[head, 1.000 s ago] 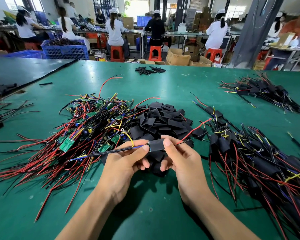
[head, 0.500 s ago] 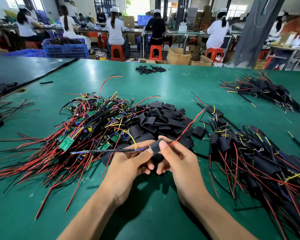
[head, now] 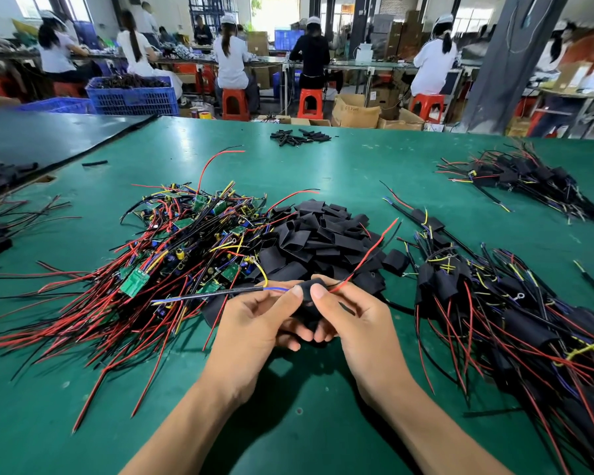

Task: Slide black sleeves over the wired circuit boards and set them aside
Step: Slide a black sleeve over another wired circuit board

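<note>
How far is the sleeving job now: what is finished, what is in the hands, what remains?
Done: a heap of sleeved boards lies at the right, with a second heap farther back. In hand: the left hand and right hand pinch one black sleeve, wires leaving both its ends. To do: a large tangle of bare boards at the left, beside a pile of loose sleeves.

Held sleeve (head: 306, 292): black, centre frame; red wire runs up right, black cable with blue lead runs left.
Bare boards (head: 186, 248): green, tangled in red and black wires, centre left.
Loose sleeves (head: 323, 231): black heap, centre.
Sleeved boards (head: 515, 317): pile, right.
</note>
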The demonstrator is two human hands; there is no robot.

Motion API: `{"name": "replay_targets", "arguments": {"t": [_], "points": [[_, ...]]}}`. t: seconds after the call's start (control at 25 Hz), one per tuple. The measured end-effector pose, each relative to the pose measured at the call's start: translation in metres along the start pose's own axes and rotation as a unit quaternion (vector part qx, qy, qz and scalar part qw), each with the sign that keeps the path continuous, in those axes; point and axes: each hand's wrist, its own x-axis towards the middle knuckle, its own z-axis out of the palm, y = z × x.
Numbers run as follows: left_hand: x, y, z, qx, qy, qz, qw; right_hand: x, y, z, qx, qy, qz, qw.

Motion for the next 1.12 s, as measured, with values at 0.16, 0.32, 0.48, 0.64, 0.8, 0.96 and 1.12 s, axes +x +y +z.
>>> {"name": "replay_targets", "arguments": {"t": [0.16, 0.32, 0.48, 0.64, 0.8, 0.96, 1.12], "points": [[-0.002, -0.001, 0.002, 0.085, 0.011, 0.057, 0.995, 0.001, 0.000, -0.001, 0.003, 0.005, 0.011, 1.000], [-0.002, -0.001, 0.002, 0.143, 0.038, 0.100, 0.984, 0.002, 0.000, 0.000, 0.004, 0.007, 0.012, 1.000], [0.001, 0.003, 0.001, 0.006, 0.005, 0.015, 1.000, 0.001, -0.003, 0.000, 0.035, 0.002, 0.014, 0.999], [0.004, 0.004, -0.007, -0.034, -0.047, -0.015, 0.998, 0.000, -0.004, 0.001, 0.054, -0.008, 0.021, 0.998], [0.005, 0.003, -0.010, -0.011, -0.037, -0.020, 0.999, -0.002, -0.002, 0.001, 0.008, -0.019, 0.010, 1.000], [0.007, 0.004, -0.011, -0.050, -0.027, -0.018, 0.998, -0.004, -0.004, 0.005, 0.006, -0.024, 0.000, 1.000], [0.009, 0.006, -0.010, -0.087, 0.018, -0.043, 0.995, 0.003, -0.004, 0.000, 0.030, 0.010, 0.014, 0.999]]}}
